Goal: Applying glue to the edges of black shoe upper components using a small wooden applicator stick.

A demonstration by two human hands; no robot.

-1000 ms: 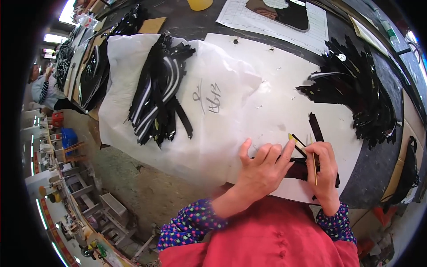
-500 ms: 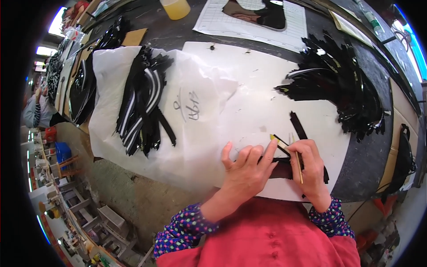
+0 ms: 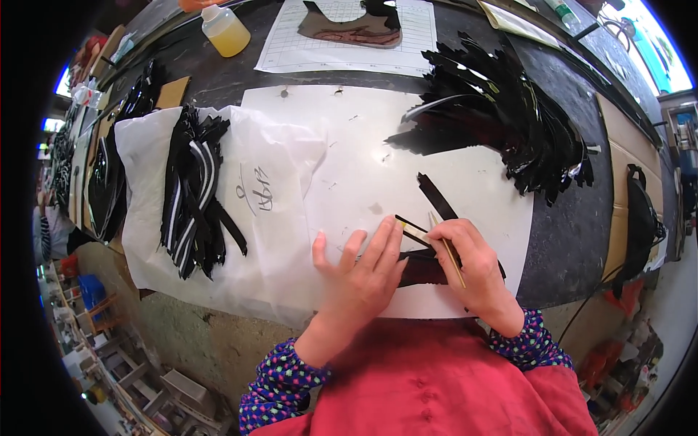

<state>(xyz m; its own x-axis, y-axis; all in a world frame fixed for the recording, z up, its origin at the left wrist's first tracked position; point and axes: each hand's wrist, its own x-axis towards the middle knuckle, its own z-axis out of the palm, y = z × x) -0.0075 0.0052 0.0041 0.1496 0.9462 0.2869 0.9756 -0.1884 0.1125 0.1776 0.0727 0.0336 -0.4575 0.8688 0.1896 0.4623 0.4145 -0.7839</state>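
We note left hand [image 3: 358,280] spread against dark piece [image 3: 423,271] on board [image 3: 356,156]; right hand [image 3: 472,267] holds stick [image 3: 453,260]. Piece looks unfinished; whether left heap [image 3: 190,200] or right heap [image 3: 502,109] is done, we cannot tell.

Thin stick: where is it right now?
In the head view, the thin stick is right of centre, in the right hand, beside the left hand and over the white board.

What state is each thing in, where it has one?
Left hand: open, spread
Stick: gripped, slanting
Right hand: closed on stick
Dark piece: partly hidden
Board: flat, marked
Wrap: creased
Left strips: heaped
Right strips: fanned out
Bottle: upright, partly filled
Gridded sheet: flat, partly covered
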